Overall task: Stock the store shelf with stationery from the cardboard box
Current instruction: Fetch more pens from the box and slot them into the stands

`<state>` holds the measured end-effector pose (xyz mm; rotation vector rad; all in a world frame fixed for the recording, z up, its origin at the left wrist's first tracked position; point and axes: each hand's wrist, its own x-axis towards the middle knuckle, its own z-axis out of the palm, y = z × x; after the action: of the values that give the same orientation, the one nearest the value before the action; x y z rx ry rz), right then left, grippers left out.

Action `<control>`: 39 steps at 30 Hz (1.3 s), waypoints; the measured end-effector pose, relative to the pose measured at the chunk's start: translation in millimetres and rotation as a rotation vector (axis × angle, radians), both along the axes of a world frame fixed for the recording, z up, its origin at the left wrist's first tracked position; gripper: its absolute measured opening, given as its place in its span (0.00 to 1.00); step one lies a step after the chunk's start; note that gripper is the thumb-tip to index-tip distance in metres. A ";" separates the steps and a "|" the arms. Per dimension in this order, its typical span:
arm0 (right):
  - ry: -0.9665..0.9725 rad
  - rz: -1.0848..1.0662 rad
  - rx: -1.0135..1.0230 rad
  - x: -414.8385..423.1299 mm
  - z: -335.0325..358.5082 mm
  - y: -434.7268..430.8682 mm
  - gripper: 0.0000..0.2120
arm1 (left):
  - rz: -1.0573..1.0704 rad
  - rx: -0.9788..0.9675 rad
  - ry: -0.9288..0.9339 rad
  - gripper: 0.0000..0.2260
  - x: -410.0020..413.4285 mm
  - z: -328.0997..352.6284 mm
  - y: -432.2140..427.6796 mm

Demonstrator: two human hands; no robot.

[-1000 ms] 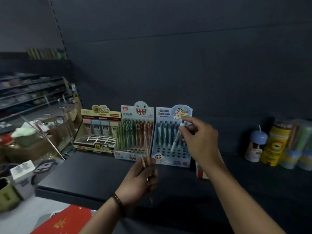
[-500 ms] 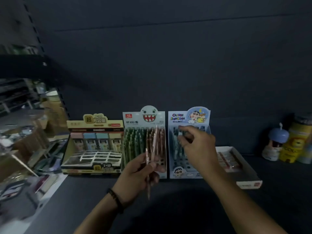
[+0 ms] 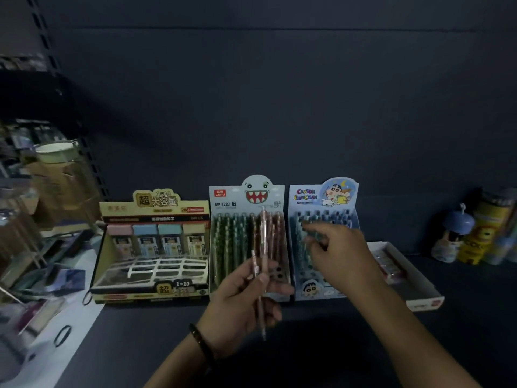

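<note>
My left hand [image 3: 246, 301] grips a few pinkish-brown pens [image 3: 263, 242] upright, low in front of the shark-face pen display box [image 3: 223, 203]. My right hand [image 3: 340, 256] reaches over the blue cartoon pen display box [image 3: 310, 194], its fingertips loosely bent and touching the tops of the pens standing there; no pen shows between the fingers. Both boxes stand side by side on the dark shelf board [image 3: 321, 354]. No cardboard box is in view.
A yellow lead-refill display box [image 3: 151, 208] stands left of the pen boxes. A low white tray [image 3: 422, 298] lies to the right, with cartoon tubes and a small blue bottle [image 3: 456, 233] behind it. Blurred goods [image 3: 42, 247] lie past the shelf's left edge.
The view has swung right and closer to the shelf. My right hand brought a pen to the blue box and now no longer shows it. My left hand rose with its pens.
</note>
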<state>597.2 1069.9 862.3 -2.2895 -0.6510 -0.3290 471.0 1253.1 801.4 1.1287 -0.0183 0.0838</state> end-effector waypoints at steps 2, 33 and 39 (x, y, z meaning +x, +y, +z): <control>-0.025 0.000 -0.017 -4.0 2.1 0.5 0.16 | 0.026 -0.013 0.002 0.15 -1.7 -1.1 -0.1; -0.305 0.042 0.338 -11.8 -3.4 31.2 0.17 | 0.341 0.257 -0.154 0.14 4.1 -20.7 2.9; -0.333 0.040 0.246 -7.9 -8.1 41.8 0.16 | 0.337 0.374 -0.222 0.13 0.7 -19.6 6.8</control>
<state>589.2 1111.7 854.1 -2.0010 -0.7740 -0.7397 471.7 1259.9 781.8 1.4836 -0.0423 0.5238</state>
